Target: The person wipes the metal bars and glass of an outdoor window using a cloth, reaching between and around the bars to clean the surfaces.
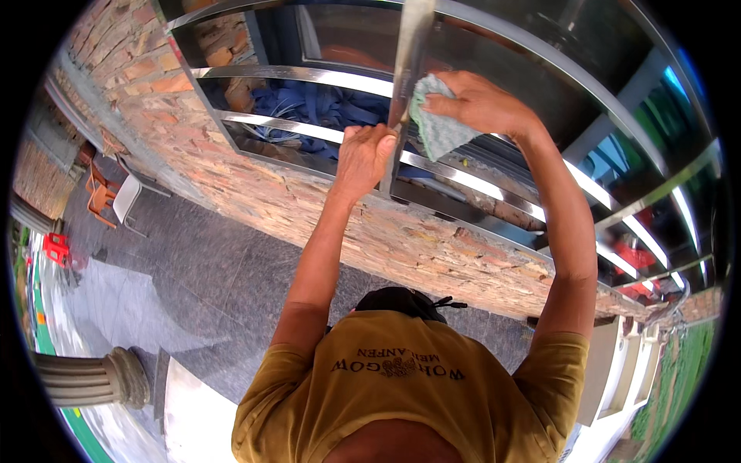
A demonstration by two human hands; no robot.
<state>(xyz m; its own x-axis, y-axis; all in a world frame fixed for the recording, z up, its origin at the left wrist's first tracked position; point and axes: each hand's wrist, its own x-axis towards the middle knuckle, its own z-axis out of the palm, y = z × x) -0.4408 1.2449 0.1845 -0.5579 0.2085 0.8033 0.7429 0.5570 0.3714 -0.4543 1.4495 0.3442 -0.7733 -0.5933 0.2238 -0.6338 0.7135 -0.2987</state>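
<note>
My right hand (474, 104) is shut on a pale green and grey cloth (440, 124), which hangs down over the metal bars just right of a wide upright metal post (408, 63). Lower and to the left, my left hand (367, 153) lies against the left side of that post, near a shiny horizontal bar (295, 125); whether its fingers wrap the metal is hard to tell. The bars and post form a window grille. Behind it are dark framed glass and a heap of blue straps or fabric (318, 107).
Below the grille runs a rough brick wall (278, 194) above a grey tiled floor (202, 254). A brown chair (99, 194), a pale chair (127, 194) and a red plastic stool (56, 249) stand at the left. A fluted column (92, 379) is lower left.
</note>
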